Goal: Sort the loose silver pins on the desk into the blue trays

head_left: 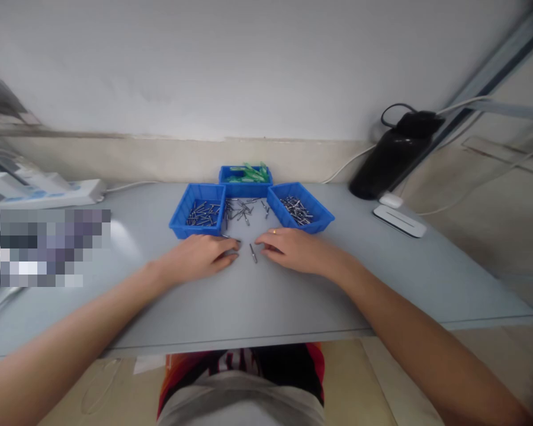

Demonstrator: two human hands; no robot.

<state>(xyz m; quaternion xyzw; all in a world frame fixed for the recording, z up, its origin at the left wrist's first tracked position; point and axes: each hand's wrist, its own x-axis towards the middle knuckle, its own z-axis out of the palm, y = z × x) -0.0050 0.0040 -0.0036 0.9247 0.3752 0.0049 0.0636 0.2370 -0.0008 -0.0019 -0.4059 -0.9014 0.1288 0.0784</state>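
My left hand (204,255) rests on the grey table in front of the left blue bin (177,223), its fingers curved and apart beside a thin metal piece. Opposite it, my right hand (291,248) lies in front of the right blue bin (322,223), fingers apart, with a ring on one finger. Between the two hands lies a single metal piece (253,253), touched by neither. Both side bins hold many small metal pieces. More loose metal pieces (244,212) are scattered between the bins. The back blue bin (246,190) contains green items (254,173).
A black bottle (393,155) stands at the back right, near a small white case (391,200) and a flat white device (400,221). White power strips (57,194) with cables lie at the left, behind a blurred-out patch. The table's front edge is near my body.
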